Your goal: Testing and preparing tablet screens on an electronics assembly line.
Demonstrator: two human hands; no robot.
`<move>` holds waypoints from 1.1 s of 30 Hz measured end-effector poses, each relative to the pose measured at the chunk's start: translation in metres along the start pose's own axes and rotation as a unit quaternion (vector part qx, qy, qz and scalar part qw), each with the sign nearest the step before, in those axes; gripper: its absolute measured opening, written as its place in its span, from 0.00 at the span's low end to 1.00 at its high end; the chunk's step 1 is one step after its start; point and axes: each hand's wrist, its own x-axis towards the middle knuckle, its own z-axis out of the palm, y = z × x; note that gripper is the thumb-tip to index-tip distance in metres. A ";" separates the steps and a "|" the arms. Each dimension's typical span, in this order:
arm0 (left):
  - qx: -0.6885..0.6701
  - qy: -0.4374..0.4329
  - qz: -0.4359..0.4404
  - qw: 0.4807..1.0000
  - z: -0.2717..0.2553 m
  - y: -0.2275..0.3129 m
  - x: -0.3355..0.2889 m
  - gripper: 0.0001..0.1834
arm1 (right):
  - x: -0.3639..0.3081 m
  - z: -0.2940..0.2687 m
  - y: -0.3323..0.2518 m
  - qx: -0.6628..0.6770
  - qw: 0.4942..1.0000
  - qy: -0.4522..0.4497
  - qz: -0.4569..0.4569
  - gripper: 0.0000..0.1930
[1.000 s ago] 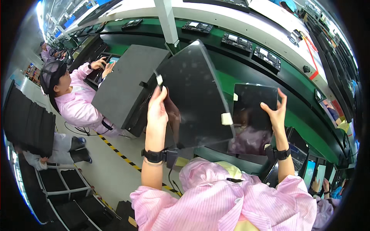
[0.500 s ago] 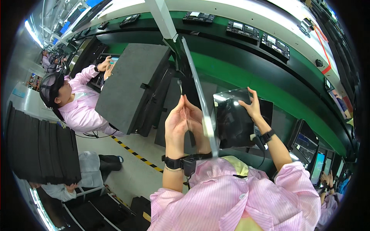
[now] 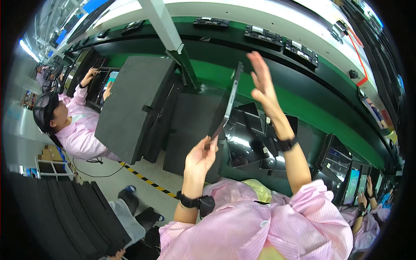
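A thin tablet [image 3: 231, 97] with a grey metal edge stands nearly edge-on in my left hand [image 3: 201, 158]. My left thumb and fingers pinch its lower end. To its right, my right hand [image 3: 265, 82] is raised with its fingers stretched out, holding nothing. A gap shows between that hand and the tablet. Below them a glossy black panel [image 3: 245, 149] lies at a slant on the bench. Another dark panel [image 3: 277, 161] lies partly beneath and beside it, with my right forearm covering some of it.
A stack of black foam trays [image 3: 134, 104] stands left of the bench, with a seated co-worker [image 3: 71, 117] beyond it. At the lower left, a person carries more black trays [image 3: 65, 216]. A metal post [image 3: 162, 26] rises ahead. Devices [image 3: 301, 54] line the shelf; lit screens [image 3: 351, 186] stand at right.
My right hand has let go of the glossy panel, which now lies on the bench, and has moved up. The tablet in my left hand has tilted. The carried trays have shifted.
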 end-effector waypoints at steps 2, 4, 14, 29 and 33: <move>-0.027 0.054 -0.025 0.998 0.004 -0.028 -0.013 0.15 | 0.013 0.007 0.025 0.116 0.985 -0.079 0.103 0.39; -0.050 0.078 -0.043 0.995 0.007 -0.061 -0.019 0.15 | 0.007 0.012 0.051 0.174 0.976 -0.026 0.132 0.29; 0.756 -0.155 0.470 0.427 0.067 -0.079 -0.099 0.25 | -0.009 0.031 0.090 0.516 0.816 0.041 0.256 0.25; 0.850 -0.236 0.238 0.406 0.119 -0.095 -0.017 0.20 | -0.023 0.028 0.084 0.687 0.696 -0.022 0.209 0.09; 0.859 -0.227 0.194 0.416 0.112 -0.101 -0.024 0.22 | -0.025 0.011 0.117 0.707 0.672 -0.040 0.215 0.11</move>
